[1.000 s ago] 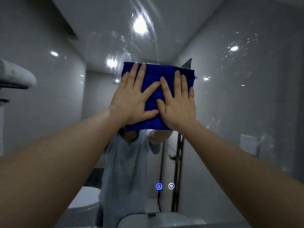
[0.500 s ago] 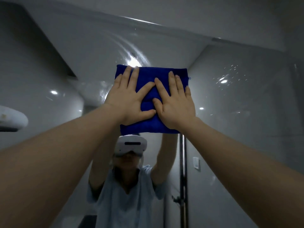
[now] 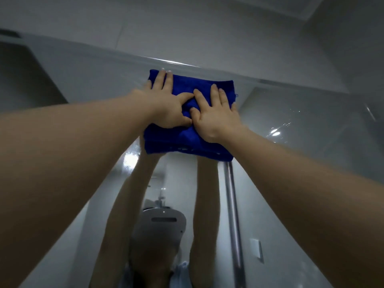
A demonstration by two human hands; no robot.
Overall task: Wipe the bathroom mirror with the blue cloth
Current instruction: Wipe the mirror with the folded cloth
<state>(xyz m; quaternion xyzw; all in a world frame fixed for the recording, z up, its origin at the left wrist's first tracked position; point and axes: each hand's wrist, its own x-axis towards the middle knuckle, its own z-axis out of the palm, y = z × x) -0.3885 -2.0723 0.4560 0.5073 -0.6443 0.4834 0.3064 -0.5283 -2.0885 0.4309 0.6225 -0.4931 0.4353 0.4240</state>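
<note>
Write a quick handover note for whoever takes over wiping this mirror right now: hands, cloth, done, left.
Left hand: flat, pressing the cloth against the mirror.
Right hand: flat on the cloth beside it, thumbs close together.
Cloth: folded, up at the mirror's top edge.
Done: top centre is being covered; how much else is wiped cannot be told.
Left: probably the glass below and to both sides.
</note>
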